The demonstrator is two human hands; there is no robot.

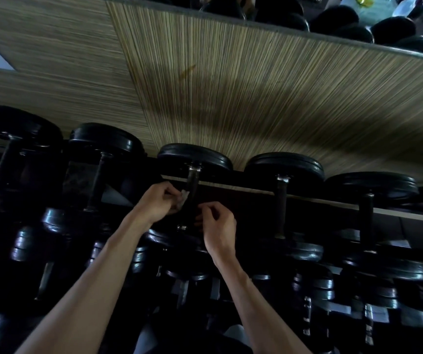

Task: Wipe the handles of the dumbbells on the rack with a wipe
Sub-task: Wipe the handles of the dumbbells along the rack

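Black rubber and dull chrome fill the view nearest you: the lower tier of dumbbells (310,284) sits under your forearms, packed close, too dark to make out in detail. Above it, your right hand (216,226) hangs just right of the middle handle (192,192), fingers loosely curled with thumb and fingertips near each other; whether they touch the bar or pinch anything you cannot tell in this dim light. Your left hand (158,201) is just left of the same handle, fingers and thumb pinched on a small crumpled pale wipe (182,200), which sits against the handle's left side about midway along it. That handle belongs to the middle dumbbell (194,157) of the upper row on the rack (333,201), its far head leaning at the wall. Two more dumbbells lie to its left and two to its right, handles running toward you. Beyond them rises a striped wood-grain wall panel (256,85), and along its top edge a mirror (345,19) reflects more dark weights.
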